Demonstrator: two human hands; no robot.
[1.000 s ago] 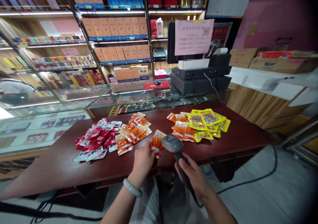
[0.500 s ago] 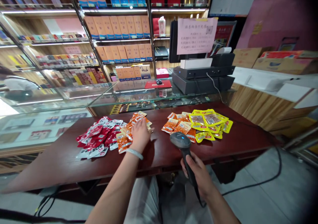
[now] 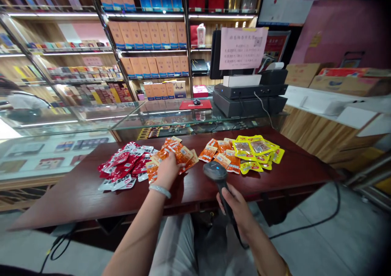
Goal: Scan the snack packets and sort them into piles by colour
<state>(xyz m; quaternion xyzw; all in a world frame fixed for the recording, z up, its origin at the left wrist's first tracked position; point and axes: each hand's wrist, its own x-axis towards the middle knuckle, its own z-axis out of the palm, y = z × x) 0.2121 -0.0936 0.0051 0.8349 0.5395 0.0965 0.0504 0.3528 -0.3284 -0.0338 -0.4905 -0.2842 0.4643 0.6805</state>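
My left hand (image 3: 166, 171), a pale bangle on its wrist, rests on the middle pile of orange snack packets (image 3: 171, 151). Its fingers are curled round one orange packet (image 3: 187, 157) at the pile's right edge. My right hand (image 3: 237, 208) grips the handle of a dark barcode scanner (image 3: 214, 171), whose head points at the table between the piles. To the left lies a heap of red packets (image 3: 122, 166). To the right is a mixed heap of orange packets (image 3: 221, 153) and yellow packets (image 3: 256, 149).
The packets lie on a dark red wooden table (image 3: 91, 194). Behind it stands a glass counter (image 3: 128, 119) with a black cash register (image 3: 250, 94) and a pink notice. Shelves of boxed goods fill the back wall. The scanner's cable (image 3: 320, 219) trails over the floor at the right.
My left hand has left the scanner, where it held an orange packet, and reached forward to the middle orange pile. It has closed on a packet there. The scanner has barely moved.
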